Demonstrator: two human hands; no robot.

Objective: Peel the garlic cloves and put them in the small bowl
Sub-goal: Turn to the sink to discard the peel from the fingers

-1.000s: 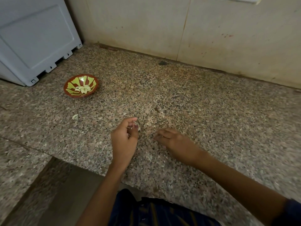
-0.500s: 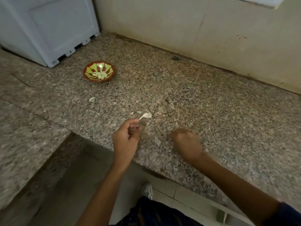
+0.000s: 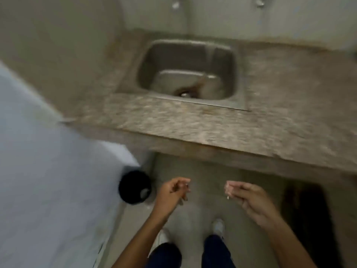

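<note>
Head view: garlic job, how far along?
Done: cannot be judged; neither bowl nor cloves are in view. In hand: left hand and right hand hang over the floor before the sink, a pale scrap at the right fingertips, grip blurred. Left: unknown from this frame.

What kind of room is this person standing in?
Most likely a kitchen, though the frame is blurred. A steel sink is set into a speckled stone counter, two taps stick out of the wall above it, and a pale appliance stands at the left.
</note>
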